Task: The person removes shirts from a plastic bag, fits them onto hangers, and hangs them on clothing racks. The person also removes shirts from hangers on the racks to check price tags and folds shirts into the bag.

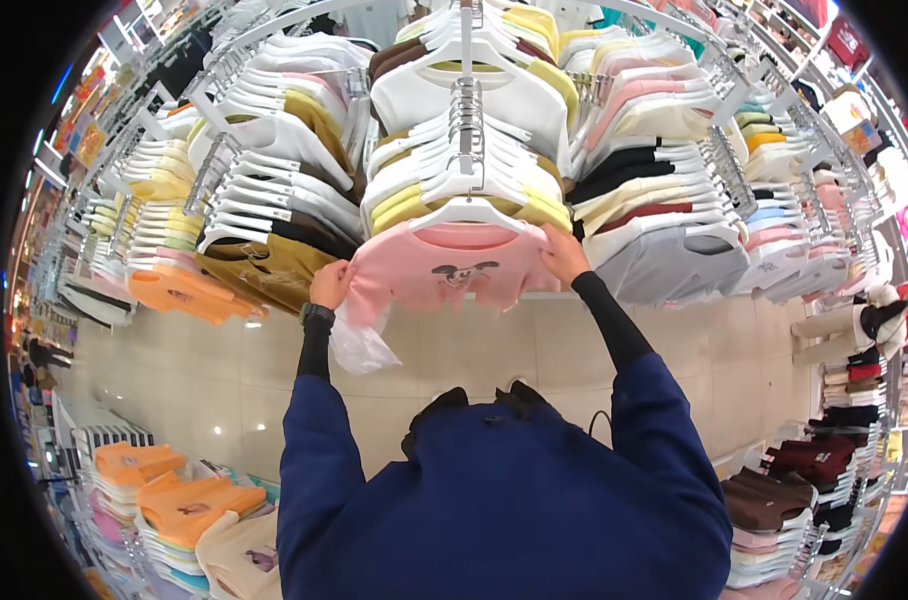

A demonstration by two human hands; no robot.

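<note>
A pink T-shirt (404, 262) with a dark cartoon mouse print hangs on a white hanger (468, 211) at the front of the middle rail. My left hand (331, 284) is closed on the shirt's sleeve at the left. On the opposite side my right hand (565, 254) grips the other sleeve near the shoulder. Between them the shirt front is spread out, facing up toward me. A crumpled translucent plastic bag (362, 345) hangs just below my left hand; whether that hand also holds it I cannot tell.
Rails of shirts surround the middle one, with a mustard shirt (264, 265) to the left and a grey shirt (674, 262) to the right. Behind me are folded orange shirts (199, 508) and brown shirts (769, 497). Another person (854, 325) stands far right on the tiled floor (694, 370).
</note>
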